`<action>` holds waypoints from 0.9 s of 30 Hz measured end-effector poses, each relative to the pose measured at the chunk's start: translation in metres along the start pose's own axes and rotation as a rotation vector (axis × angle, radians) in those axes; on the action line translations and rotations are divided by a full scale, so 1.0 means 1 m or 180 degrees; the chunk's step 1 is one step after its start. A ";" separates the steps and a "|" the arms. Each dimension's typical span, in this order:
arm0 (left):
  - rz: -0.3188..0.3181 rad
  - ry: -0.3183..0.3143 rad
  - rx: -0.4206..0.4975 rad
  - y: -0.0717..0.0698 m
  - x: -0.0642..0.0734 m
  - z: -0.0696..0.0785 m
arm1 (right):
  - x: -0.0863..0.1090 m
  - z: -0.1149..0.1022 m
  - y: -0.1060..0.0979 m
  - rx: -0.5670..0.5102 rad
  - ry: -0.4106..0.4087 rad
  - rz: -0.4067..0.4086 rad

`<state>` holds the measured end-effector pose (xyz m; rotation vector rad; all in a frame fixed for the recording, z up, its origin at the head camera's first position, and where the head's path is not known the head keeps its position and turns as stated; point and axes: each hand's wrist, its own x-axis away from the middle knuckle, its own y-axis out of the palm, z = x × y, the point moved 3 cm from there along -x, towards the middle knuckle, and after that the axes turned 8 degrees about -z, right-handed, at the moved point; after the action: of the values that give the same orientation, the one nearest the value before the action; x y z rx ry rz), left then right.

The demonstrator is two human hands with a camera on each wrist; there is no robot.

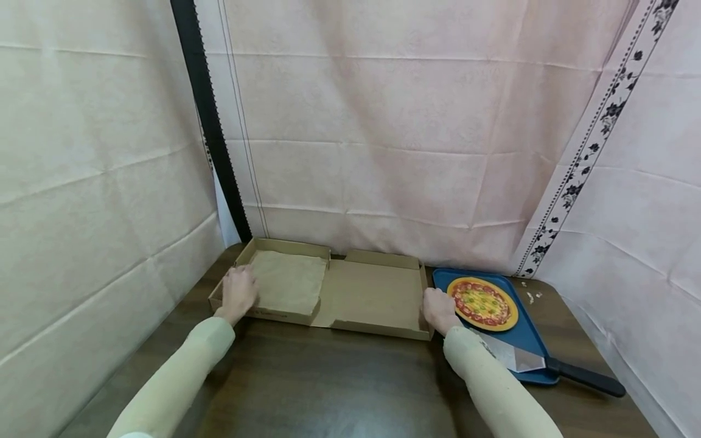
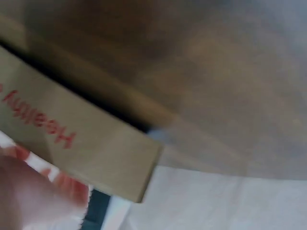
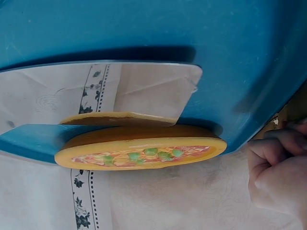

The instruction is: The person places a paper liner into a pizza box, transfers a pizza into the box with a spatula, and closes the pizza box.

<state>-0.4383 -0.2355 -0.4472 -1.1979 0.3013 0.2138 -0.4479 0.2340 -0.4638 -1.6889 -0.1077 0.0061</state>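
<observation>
A cardboard pizza box (image 1: 375, 295) lies unfolded on the table, with a sheet of parchment paper (image 1: 290, 278) in its left half. My left hand (image 1: 239, 291) grips the left wall of the box. Red lettering shows on the box side (image 2: 81, 129) in the left wrist view, with the fingers partly hidden behind it. At the right edge of the lid, my right hand (image 1: 440, 309) holds the cardboard with curled fingers. Just beyond that hand, a toy-like pizza (image 1: 484, 304) lies on a blue tray (image 1: 520, 298).
A pizza server (image 1: 580, 374) with a metal blade and black handle lies across the tray's near side, its handle past the rim. Small pale scraps (image 1: 531, 297) lie right of the tray. Cloth curtains (image 1: 361, 152) enclose the brown table (image 1: 328, 383).
</observation>
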 end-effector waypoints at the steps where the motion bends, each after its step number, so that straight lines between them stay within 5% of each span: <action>1: -0.0150 0.0112 0.0001 0.001 -0.001 0.005 | 0.000 0.000 0.001 0.0007 0.0000 0.0013; 7: -0.1181 0.0500 0.0060 0.010 -0.007 0.028 | 0.000 0.001 0.003 0.0026 -0.0001 0.0050; 13: -0.1908 0.0312 0.0277 0.018 -0.002 0.030 | 0.000 0.000 0.004 0.0027 -0.0004 0.0065; 18: -0.2041 0.0087 0.0368 0.015 0.000 0.027 | 0.000 0.000 0.003 0.0033 -0.0001 0.0086; 27: -0.1898 0.0154 0.0271 0.015 -0.002 0.022 | 0.000 -0.001 0.000 0.0096 -0.0004 0.0068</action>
<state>-0.4423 -0.2093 -0.4520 -1.1592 -0.0139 -0.3436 -0.4479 0.2333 -0.4639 -1.6600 -0.0900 0.0246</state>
